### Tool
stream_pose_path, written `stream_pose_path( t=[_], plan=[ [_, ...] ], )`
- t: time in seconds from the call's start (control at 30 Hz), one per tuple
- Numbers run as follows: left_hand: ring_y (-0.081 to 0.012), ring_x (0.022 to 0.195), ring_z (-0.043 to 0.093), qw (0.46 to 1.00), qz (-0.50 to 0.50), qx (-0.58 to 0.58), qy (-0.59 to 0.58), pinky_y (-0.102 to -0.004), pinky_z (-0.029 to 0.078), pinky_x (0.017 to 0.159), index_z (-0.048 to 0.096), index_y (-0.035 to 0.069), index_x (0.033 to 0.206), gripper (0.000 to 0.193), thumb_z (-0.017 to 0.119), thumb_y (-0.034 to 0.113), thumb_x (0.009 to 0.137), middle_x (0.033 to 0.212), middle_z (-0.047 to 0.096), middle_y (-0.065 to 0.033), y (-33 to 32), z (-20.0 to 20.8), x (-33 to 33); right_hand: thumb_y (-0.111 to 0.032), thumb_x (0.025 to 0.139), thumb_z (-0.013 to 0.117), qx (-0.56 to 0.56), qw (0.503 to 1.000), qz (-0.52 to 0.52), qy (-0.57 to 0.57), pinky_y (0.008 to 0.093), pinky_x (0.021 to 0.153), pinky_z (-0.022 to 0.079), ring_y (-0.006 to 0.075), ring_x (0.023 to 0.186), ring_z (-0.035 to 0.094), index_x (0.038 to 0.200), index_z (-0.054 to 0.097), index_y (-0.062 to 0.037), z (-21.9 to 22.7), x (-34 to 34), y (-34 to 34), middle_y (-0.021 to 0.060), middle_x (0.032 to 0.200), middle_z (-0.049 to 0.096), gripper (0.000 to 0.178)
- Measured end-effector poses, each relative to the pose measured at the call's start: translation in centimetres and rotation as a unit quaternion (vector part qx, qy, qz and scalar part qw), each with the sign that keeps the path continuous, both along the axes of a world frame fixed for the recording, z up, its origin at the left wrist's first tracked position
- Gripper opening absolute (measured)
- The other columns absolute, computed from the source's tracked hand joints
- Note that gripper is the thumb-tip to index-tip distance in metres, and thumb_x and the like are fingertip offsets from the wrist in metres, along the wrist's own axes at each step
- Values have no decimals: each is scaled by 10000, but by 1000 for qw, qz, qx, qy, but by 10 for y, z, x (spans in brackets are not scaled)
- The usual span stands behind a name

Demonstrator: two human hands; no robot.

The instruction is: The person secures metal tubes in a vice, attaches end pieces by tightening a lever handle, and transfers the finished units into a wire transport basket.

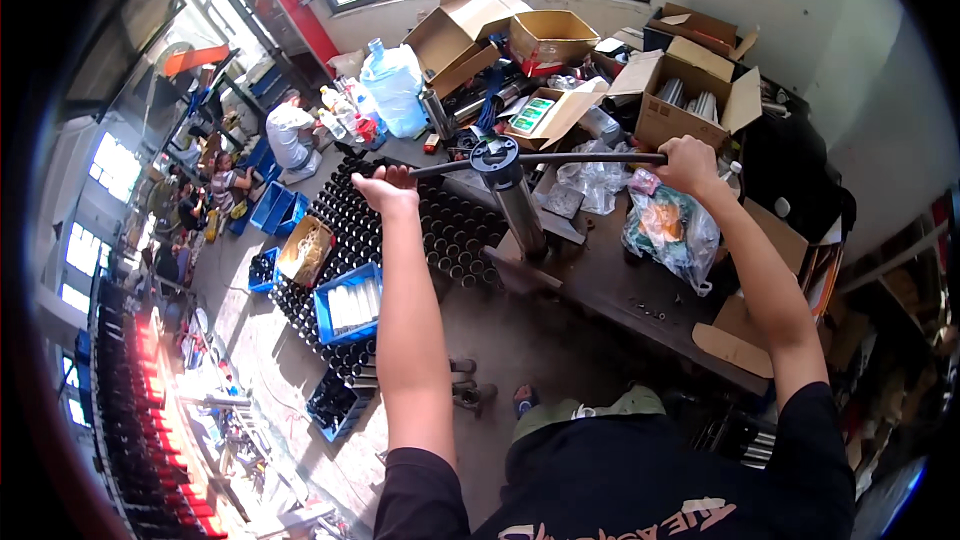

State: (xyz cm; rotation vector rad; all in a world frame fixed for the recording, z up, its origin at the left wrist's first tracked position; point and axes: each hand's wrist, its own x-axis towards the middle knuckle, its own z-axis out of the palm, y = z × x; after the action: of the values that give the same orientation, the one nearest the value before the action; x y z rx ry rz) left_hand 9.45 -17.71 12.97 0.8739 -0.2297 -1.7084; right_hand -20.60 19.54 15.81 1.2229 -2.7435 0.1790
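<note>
A shiny metal cylinder [518, 210] stands upright on the dark workbench, capped by a round black head with small holes [495, 152]. A long black bar [590, 157] runs crosswise at the head, reaching out to both sides. My right hand [690, 166] is closed around the bar's right end. At the other end my left hand [387, 188] has its palm turned up and thumb apart, with the fingers loosely bent beside the bar's tip. Whether the left palm touches the bar I cannot tell.
Clear plastic bags [668, 230], small loose parts [650, 312] and open cardboard boxes [690, 90] crowd the workbench [610, 295]. Rows of black tubes [460, 240] stand on the floor to the left, near a blue crate [348, 302] of white pieces. Other people [292, 135] sit far left.
</note>
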Motion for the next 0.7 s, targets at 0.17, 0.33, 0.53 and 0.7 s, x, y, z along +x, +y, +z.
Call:
stream_pose_path(
  t=[0.17,0.33,0.53,0.7],
  plan=[
    [-354,1057,692,695,-71,-204,-686,-422,528,923,750,-20,1042,512,606,449,897,1077,724,-236,-56,-2,-33,-458,810,731,-29,994,-93,45,431,836,572,315,957,709,972,786,-163,-24,57,8,130,973,734,341],
    [-382,839,717,575,88,-440,-685,-465,550,779,801,103,898,378,598,415,832,852,745,-177,25,3,-50,-464,833,695,-54,985,-147,74,433,823,576,311,945,713,1018,779,-212,-40,48,26,103,990,743,324],
    [-347,855,732,590,108,-440,-668,-428,550,851,790,22,849,394,714,397,759,867,754,-179,-36,-18,-21,-272,829,638,-53,988,-131,58,396,922,556,294,1066,704,1031,769,-72,3,102,12,139,1094,740,313],
    [-319,781,727,662,77,-428,-610,-409,556,811,759,-15,753,316,797,297,714,805,752,-163,-30,-21,-41,-278,851,644,-95,980,-171,36,393,946,547,299,1117,681,1115,744,-71,-2,93,21,163,1172,713,350]
  ],
)
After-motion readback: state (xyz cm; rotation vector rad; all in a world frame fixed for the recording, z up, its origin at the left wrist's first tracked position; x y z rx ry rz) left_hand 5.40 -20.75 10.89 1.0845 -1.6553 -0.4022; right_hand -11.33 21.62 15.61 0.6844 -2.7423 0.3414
